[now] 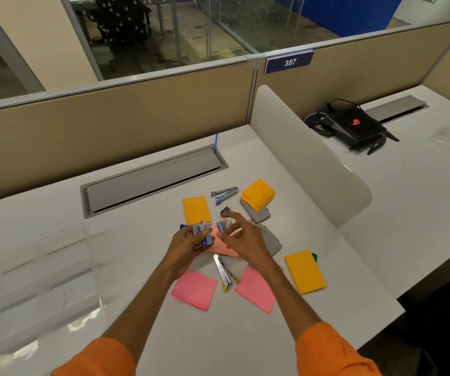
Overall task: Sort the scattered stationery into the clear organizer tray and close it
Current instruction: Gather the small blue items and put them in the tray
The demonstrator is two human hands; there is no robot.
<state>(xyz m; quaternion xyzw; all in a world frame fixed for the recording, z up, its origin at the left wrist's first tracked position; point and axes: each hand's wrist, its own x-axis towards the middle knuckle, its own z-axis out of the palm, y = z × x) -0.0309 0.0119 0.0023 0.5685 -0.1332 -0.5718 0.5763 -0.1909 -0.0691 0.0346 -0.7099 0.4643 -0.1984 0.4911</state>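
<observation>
My left hand [188, 244] grips a few small blue and silver staple boxes [203, 232]. Right beside it, my right hand [241, 234] pinches another small staple box [223, 226] with its fingertips, above a pink note pad [225, 249]. Scattered around the hands lie orange note pads [196, 210] [259, 194] [305, 271], pink note pads [194, 289] [256, 290], a blue stapler [224, 194], a silver stapler [225, 272], grey card holders [256, 214] and a black binder clip [225, 210]. The clear organizer tray [36, 270] sits open at the left, blurred.
A grey cable hatch [150, 180] is set into the desk behind the stationery. A white curved divider [299, 150] stands on the right; beyond it a black router [354, 126] rests on the neighbouring desk. Beige partition walls close the back.
</observation>
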